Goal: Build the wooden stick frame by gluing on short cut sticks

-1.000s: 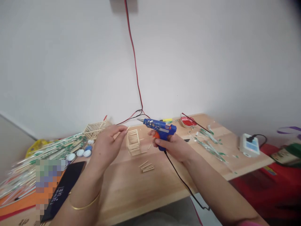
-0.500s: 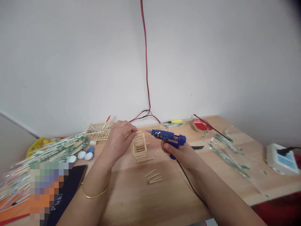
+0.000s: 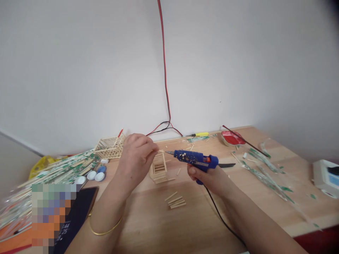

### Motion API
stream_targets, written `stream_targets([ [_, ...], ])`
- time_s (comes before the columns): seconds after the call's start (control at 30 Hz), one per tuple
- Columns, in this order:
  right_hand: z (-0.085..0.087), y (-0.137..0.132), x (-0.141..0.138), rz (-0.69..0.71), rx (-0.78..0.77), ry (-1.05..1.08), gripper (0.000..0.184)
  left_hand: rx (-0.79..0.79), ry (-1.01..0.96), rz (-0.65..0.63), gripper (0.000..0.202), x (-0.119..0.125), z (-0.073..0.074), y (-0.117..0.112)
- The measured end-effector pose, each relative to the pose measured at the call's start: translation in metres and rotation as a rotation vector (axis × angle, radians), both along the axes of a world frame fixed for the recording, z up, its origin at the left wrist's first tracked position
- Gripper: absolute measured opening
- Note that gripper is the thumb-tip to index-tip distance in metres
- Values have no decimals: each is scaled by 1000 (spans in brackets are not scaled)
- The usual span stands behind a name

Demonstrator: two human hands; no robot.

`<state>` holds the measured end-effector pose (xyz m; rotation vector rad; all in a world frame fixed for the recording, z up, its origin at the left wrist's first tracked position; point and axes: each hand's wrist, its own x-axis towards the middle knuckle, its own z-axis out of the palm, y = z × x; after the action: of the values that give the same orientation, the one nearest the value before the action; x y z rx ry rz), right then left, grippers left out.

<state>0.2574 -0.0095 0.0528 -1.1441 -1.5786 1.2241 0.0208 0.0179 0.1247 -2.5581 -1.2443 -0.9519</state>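
Note:
My right hand (image 3: 205,176) is wrapped round the grip of a blue hot glue gun (image 3: 189,157), its metal nozzle pointing left. My left hand (image 3: 140,153) is closed in a pinch on a short wooden stick (image 3: 161,151), mostly hidden by the fingers, its end close to the nozzle. Just behind and below the fingertips stands a small slatted frame of glued sticks (image 3: 159,169) on the wooden table (image 3: 148,218). Several short cut sticks (image 3: 177,201) lie in front of it.
A larger stick basket (image 3: 108,146) stands at the back left, beside wrapped sticks (image 3: 71,169) and small paint pots (image 3: 91,175). At right are a red dish (image 3: 233,138), plastic wrappers (image 3: 265,181) and a white power box (image 3: 327,178). The gun's black cord (image 3: 219,215) trails toward me.
The view has shifted slightly. The stick in my left hand and the glue gun's nozzle have come closer together, the nozzle now almost at the stick's end.

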Motion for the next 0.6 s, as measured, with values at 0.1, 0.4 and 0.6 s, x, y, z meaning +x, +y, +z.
stream_targets([
  [0.1,0,-2,-1,4,-11,16,26,13,6,-8,13,1,-1,0],
  [0.4,-1,-3,2,9,8,12,29,39,9,-16,13,3,-1,-2],
  [0.6,6,-6,0,-14,-73,-29,32,71,-4,-34,11,4,-1,-2],
])
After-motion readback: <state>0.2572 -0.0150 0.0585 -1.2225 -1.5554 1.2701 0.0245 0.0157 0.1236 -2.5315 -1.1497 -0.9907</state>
